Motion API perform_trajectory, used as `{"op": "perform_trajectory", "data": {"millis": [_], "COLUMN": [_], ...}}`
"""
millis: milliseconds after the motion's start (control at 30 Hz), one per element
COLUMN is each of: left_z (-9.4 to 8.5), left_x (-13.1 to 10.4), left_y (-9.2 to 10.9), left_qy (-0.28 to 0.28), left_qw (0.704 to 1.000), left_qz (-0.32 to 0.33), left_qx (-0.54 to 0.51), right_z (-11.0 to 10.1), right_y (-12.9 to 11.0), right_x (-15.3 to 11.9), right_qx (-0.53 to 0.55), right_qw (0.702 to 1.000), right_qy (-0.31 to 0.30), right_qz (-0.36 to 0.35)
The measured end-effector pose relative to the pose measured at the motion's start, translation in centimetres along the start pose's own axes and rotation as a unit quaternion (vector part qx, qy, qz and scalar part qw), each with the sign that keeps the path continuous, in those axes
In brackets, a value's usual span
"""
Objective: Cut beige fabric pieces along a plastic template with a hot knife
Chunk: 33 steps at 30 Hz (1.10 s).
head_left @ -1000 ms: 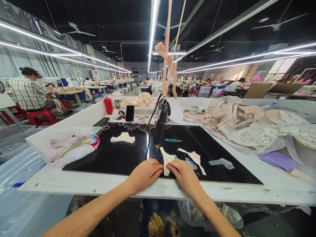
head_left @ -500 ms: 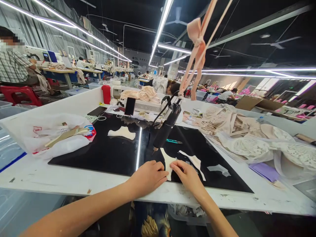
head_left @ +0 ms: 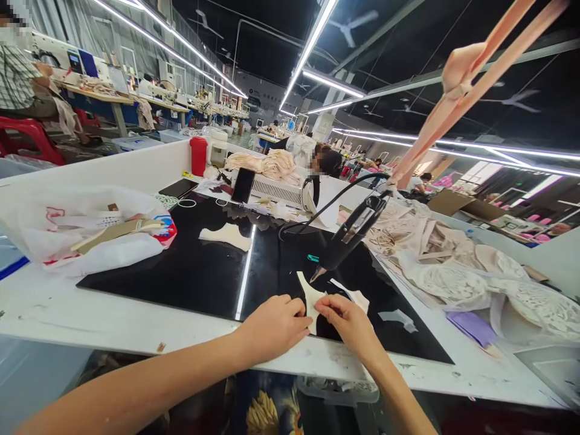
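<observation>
A cream fabric piece (head_left: 310, 295) with a narrow upper end lies at the near edge of the black board (head_left: 190, 284). My left hand (head_left: 275, 326) is closed at its left side, curled fingertips on the lower part. From the right, my right hand (head_left: 348, 320) pinches the piece's edge between thumb and fingers. Just above its upper end hangs a black pen-shaped tool (head_left: 347, 238) with a pointed metal tip, tilted on peach straps (head_left: 423, 142). A second cream piece (head_left: 225, 236) lies farther left. Right of my hands are a white cut piece (head_left: 357, 297) and a translucent scrap (head_left: 399, 319).
Teal thread snips (head_left: 313, 258) lie partly behind the tool. A plastic bag (head_left: 113, 232) of scraps sits on the left, a phone (head_left: 243, 185) stands at the back, and beige lace garments (head_left: 453, 266) are heaped on the right. A cable (head_left: 335, 202) runs to the tool.
The hanging tool and its straps have swung right, away from my left hand, and the tool now partly covers the snips. The camera view has tilted slightly. Both hands stay at the fabric piece.
</observation>
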<state>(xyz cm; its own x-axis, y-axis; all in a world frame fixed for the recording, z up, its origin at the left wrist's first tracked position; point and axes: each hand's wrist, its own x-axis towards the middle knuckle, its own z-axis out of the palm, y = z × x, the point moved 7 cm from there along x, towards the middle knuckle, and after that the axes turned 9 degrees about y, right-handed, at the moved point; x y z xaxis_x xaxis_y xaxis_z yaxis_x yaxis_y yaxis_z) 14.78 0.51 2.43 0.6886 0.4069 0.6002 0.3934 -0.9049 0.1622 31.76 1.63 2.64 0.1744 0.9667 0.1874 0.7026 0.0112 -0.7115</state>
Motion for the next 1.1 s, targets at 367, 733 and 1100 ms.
{"op": "perform_trajectory", "data": {"millis": [367, 733, 1100], "left_z": [-0.1, 0.0, -1.3], "left_x": [0.1, 0.1, -0.3], "left_y": [0.0, 0.0, -4.0], "left_qy": [-0.005, 0.000, 0.064], "left_qw": [1.000, 1.000, 0.875], "left_qz": [-0.010, 0.003, -0.280], "left_qx": [-0.001, 0.002, -0.389], "right_z": [-2.2, -6.4, -3.5], "right_y": [2.6, -2.6, -8.0], "right_x": [6.4, 7.9, -1.7], "right_qx": [0.175, 0.395, 0.452], "right_qw": [0.972, 0.871, 0.868], "right_qy": [0.098, 0.294, 0.205], "right_qz": [0.125, -0.001, -0.028]}}
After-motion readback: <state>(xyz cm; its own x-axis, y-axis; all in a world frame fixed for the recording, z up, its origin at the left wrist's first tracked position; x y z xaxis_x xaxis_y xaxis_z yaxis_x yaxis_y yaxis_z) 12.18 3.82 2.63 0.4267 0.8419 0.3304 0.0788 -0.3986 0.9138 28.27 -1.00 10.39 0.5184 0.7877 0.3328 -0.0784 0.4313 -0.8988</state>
